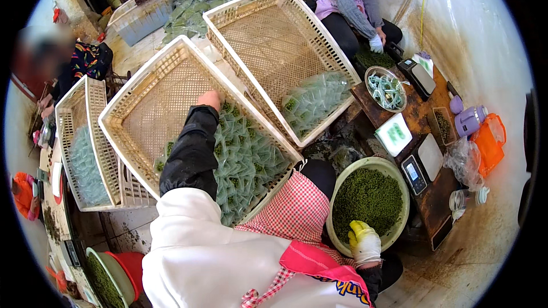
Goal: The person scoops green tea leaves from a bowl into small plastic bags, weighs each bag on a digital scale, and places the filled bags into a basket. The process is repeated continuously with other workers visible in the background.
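My left hand (209, 100), bare below a dark sleeve, reaches into a cream plastic crate (149, 86). It is closed beside rows of clear packets (242, 157) with green contents; whatever its fingers hold is hidden. At the lower right, my right hand (365, 242) wears a white glove with yellow fingers. Its fingers curl together against small green peppercorns (368, 197) near the front rim of a pale green basin (405, 208). I cannot make out what lies inside that grip.
A second crate (257, 37) with packets adjoins; another (88, 102) stands left. Right, a wooden bench (425, 202) bears scales (414, 174), a metal bowl (386, 88), a purple mug (471, 120) and an orange bag (492, 144). Co-workers sit at upper right and left. Packets (200, 0) pile behind.
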`<state>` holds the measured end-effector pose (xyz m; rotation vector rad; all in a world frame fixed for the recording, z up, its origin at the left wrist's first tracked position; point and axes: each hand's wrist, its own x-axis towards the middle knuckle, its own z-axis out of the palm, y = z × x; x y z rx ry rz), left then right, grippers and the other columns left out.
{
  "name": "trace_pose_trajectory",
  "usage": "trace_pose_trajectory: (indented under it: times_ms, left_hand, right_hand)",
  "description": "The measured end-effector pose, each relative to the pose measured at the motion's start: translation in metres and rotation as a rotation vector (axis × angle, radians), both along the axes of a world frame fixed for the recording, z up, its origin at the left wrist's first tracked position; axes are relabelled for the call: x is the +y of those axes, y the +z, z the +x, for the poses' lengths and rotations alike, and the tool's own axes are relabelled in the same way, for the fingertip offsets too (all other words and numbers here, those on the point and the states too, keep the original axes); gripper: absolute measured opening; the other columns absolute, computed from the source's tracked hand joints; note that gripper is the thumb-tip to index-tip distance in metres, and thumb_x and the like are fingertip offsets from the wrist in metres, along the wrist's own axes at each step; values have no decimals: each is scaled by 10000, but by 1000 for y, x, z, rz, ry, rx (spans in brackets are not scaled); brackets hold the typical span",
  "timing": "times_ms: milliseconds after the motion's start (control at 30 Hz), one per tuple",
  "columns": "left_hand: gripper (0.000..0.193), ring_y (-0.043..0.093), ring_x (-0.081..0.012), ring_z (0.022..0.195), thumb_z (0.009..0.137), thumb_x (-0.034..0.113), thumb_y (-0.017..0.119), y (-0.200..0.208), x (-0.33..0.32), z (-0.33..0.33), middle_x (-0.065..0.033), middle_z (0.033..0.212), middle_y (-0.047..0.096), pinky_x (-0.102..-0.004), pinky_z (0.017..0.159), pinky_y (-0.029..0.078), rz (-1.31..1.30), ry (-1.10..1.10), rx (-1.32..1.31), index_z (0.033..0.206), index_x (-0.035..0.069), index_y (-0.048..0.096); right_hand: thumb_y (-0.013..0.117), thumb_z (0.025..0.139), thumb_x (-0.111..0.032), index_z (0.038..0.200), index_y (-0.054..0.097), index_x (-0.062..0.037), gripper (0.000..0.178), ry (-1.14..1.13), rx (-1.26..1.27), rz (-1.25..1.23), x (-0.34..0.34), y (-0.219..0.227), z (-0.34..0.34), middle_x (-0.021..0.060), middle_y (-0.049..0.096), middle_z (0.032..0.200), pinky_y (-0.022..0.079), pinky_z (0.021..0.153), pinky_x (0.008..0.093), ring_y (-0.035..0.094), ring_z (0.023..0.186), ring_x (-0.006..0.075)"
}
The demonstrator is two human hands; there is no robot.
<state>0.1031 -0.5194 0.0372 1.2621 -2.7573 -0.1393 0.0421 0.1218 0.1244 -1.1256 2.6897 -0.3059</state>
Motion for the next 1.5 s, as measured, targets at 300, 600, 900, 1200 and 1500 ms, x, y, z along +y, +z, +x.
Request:
trace_pose_trajectory:
  times_ms: [300, 600, 900, 1200, 1500]
  left_hand:
    - [168, 646, -348, 836, 828, 201, 608, 82, 81, -27, -174, 822, 658, -450, 708, 509, -167, -138, -38, 846, 44, 663]
    - [227, 569, -279, 1000, 795, 231, 680, 120, 387, -198, -97, 1025, 601, -445, 912, 413, -75, -1248, 616, 916, 57, 598]
    - [62, 617, -217, 729, 770, 128, 568, 41, 415, -285, -49, 727, 621, -367, 742, 427, -438, -1241, 288, 769, 101, 625]
    - [275, 635, -242, 665, 811, 368, 655, 84, 404, -294, -64, 672, 617, -387, 617, 458, -462, -1434, 226, 727, 110, 611]
    - [362, 599, -224, 549, 754, 446, 681, 117, 479, -172, -46, 622, 590, -352, 538, 484, -164, -1825, 403, 672, 104, 594]
  right_hand:
    - [625, 782, -166, 1003, 653, -101, 232, 42, -4, -83, -10, -17, 5, 125, 661, 981, 509, 706, 437, 636, 836, 344]
    - [594, 793, -188, 984, 636, -124, 206, -113, -88, 59, 7, -19, 4, 116, 641, 952, 518, 717, 460, 642, 848, 342]
    - [522, 878, -210, 1046, 645, -140, 220, -215, -216, 36, 46, -35, 30, 100, 654, 1026, 528, 781, 451, 648, 937, 316]
    - [544, 864, -209, 1099, 648, -125, 270, -171, -297, -127, 43, -45, 22, 109, 641, 1117, 510, 843, 441, 626, 976, 341]
    - [645, 897, -110, 1278, 542, -41, 401, -721, -624, -1264, 16, -13, -27, 86, 617, 1162, 509, 830, 253, 611, 964, 154]
